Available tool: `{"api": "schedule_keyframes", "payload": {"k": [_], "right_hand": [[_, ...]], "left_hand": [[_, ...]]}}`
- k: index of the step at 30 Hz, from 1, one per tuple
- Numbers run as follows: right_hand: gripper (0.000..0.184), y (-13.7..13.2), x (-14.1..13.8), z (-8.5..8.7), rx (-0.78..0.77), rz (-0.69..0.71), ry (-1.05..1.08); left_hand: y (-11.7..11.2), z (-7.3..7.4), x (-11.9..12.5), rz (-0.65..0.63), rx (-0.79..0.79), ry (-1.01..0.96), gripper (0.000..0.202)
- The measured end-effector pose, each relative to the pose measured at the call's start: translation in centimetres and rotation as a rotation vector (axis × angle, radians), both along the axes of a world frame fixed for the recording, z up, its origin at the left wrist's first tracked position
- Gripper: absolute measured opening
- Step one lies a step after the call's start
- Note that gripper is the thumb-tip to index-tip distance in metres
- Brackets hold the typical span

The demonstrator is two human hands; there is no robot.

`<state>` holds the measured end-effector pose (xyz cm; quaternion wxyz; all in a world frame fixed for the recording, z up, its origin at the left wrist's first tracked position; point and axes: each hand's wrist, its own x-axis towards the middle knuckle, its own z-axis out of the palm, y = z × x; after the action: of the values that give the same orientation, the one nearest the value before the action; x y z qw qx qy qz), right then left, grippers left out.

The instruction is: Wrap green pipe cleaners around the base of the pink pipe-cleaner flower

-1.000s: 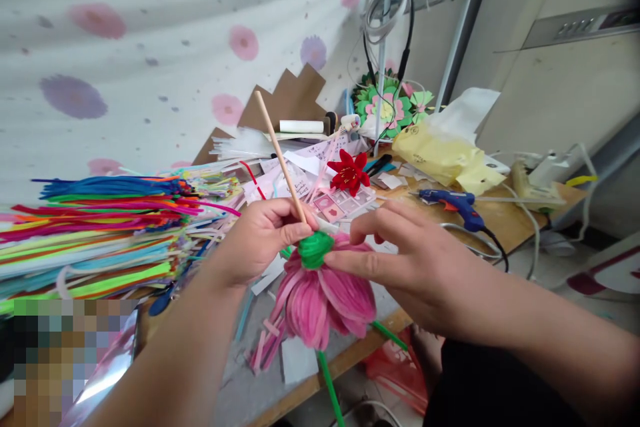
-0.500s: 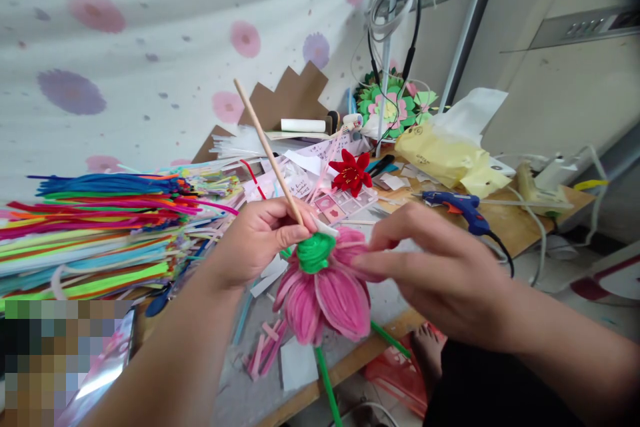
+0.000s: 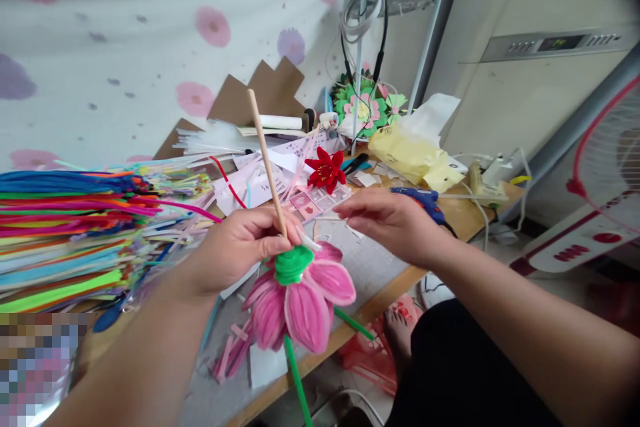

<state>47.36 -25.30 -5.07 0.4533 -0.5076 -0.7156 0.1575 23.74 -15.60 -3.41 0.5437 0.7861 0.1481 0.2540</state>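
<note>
Grips a wooden stick (image 3: 265,153) in the left hand (image 3: 240,250), fingers curled tight round it just above a green wrap (image 3: 293,263). Holds the stick tilted up and away, with a pink pipe-cleaner flower (image 3: 305,293) bound at its lower end, petals drooping over the near table edge (image 3: 380,303) and a green stem (image 3: 299,380) hanging below. Hovers the right hand (image 3: 395,220) palm down over the table, apart from the flower and farther back, fingers loosely spread, nothing visible in them. Just beyond that hand, a blue glue gun (image 3: 420,199) and a yellow tissue pack (image 3: 410,153). Between the hands and farther back, a red flower (image 3: 325,170). To the left, a thick pile of coloured pipe cleaners (image 3: 65,227). At far right, part of a fan (image 3: 605,167).
</note>
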Motion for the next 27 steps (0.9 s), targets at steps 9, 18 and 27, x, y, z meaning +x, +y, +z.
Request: {"api": "schedule_keyframes", "payload": {"k": [9,18,27], "right_hand": [[0.026,7.3,-0.5,-3.9,-0.194,0.161,-0.587],[0.004,8.3,-1.5,-4.8,-0.157,0.350,-0.604],[0.007,0.6,-6.7,2.2,0.057,0.460,-0.072]], "left_hand": [[1.4,-0.3,-5.4,0.083,0.043,0.054,0.006],[-0.3,-2.3,-6.9,0.206,-0.161,-0.145,0.003],[-1.6,-2.7,-6.0,0.143,-0.182,-0.090,0.010]]}}
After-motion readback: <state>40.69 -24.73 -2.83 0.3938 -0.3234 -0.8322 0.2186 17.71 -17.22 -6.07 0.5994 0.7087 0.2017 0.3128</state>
